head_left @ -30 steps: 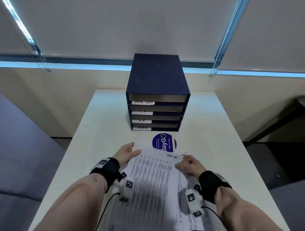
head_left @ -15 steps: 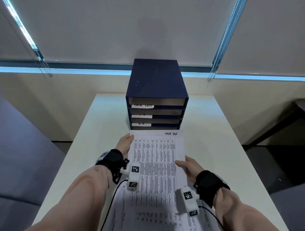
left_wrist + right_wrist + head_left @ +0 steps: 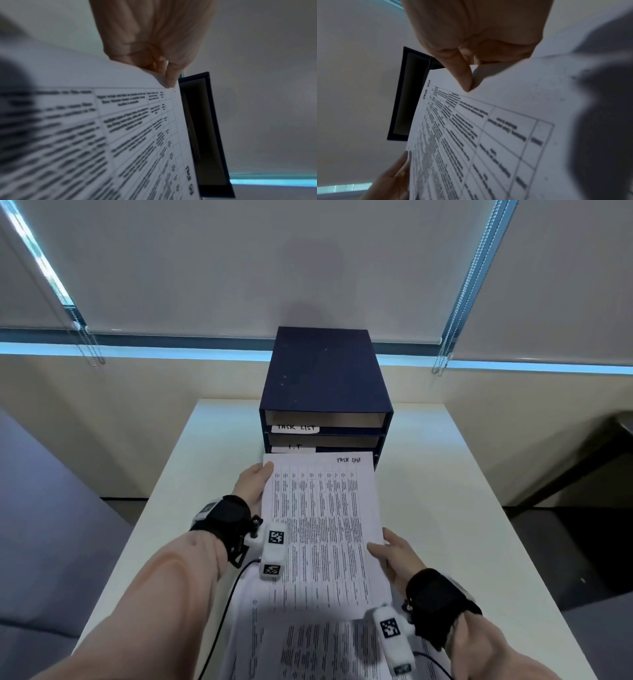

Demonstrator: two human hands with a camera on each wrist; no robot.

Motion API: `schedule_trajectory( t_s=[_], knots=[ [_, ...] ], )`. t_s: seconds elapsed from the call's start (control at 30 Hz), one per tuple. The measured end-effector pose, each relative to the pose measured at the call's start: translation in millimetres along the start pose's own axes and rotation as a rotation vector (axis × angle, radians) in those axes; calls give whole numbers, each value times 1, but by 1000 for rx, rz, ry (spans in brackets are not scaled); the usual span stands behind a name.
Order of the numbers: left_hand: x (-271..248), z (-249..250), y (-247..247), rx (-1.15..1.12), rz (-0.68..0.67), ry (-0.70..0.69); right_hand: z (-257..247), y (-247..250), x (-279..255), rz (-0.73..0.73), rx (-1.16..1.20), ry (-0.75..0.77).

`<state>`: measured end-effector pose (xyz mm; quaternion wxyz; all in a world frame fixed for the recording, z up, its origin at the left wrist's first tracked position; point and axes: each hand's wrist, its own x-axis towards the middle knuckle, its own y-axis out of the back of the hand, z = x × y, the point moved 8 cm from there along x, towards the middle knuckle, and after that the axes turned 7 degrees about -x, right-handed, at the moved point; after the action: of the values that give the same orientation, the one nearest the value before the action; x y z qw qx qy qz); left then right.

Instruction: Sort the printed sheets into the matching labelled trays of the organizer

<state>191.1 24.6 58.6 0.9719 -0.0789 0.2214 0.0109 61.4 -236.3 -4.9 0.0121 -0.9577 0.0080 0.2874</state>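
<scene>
Sheet (image 3: pixel 325 525) marked "TASK LIST" pinched at its edges by left hand (image 3: pixel 251 487) and right hand (image 3: pixel 394 553), raised before organizer (image 3: pixel 322 378).

Dim room, cyan window glow; wrist views blurred, dark-cornered.

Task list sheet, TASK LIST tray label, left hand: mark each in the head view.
Task list sheet (image 3: pixel 322 529), head view, middle of the printed table.
TASK LIST tray label (image 3: pixel 295 428), head view, centre of the white strip.
Left hand (image 3: pixel 253 484), head view, back of the hand at the sheet's left edge.
</scene>
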Motion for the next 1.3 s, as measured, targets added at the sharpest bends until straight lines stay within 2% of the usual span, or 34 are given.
schedule_trajectory(
  t_s=[0.1,0.2,0.4,0.5,0.67,0.87,0.97,1.03,1.13,1.27,1.3],
  knots=[
    [-5,7,-11,33,-76,-24,-29,4,4,1,88,37],
    [-7,5,-14,55,-149,-31,-60,13,23,68,44,47],
    [-14,-2,-28,105,-299,10,-157,13,61,137,-40,125],
    [-9,2,-32,43,-242,-19,-178,10,61,135,-46,137],
    [18,4,-33,-84,-109,-47,-151,14,54,81,-187,89],
    [43,49,-45,-377,-79,-131,-185,2,87,135,424,125],
    [51,67,-49,-432,-128,-181,-208,-12,103,109,488,191],
    [48,63,-48,-250,-155,-202,-208,-21,105,69,435,195],
    [35,20,-43,179,-180,-177,-174,-28,94,-17,252,148],
    [20,-58,-30,1149,-243,-223,-93,-14,66,9,32,16],
    [15,-75,-28,1280,-282,-229,-74,-8,58,35,14,-18]
  ],
)
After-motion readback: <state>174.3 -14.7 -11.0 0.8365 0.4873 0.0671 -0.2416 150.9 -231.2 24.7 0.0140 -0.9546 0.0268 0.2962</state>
